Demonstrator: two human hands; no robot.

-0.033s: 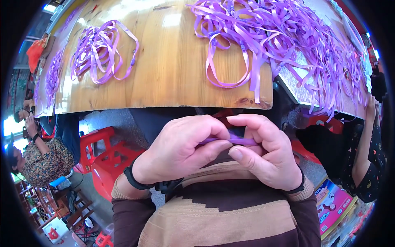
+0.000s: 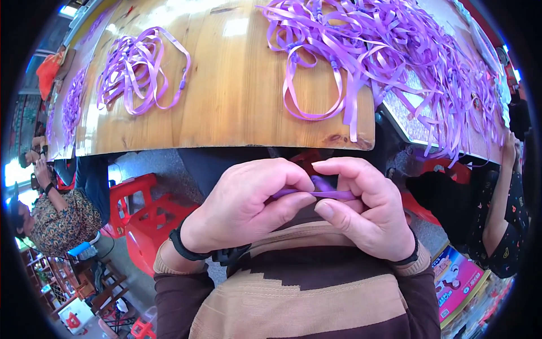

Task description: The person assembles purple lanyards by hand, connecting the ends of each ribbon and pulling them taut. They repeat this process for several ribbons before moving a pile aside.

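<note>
In front of my body, below the table edge, both hands work on a purple ribbon. My left hand pinches it between thumb and fingers. My right hand has curled fingers around the other end, its thumb and index finger standing apart. A short stretch of ribbon spans the gap, with a darker purple bit just behind it. My palms hide the rest. On the wooden table lie a small bunch of looped purple ribbons at left and a large tangled heap of them at right.
Red plastic stools stand on the floor at left. One person in a patterned top sits at far left; another person's arm reaches the table at far right. A colourful printed box is at lower right.
My right hand has shifted very slightly to the right. The ribbon between my hands looks straighter, and more of the darker bit behind it shows.
</note>
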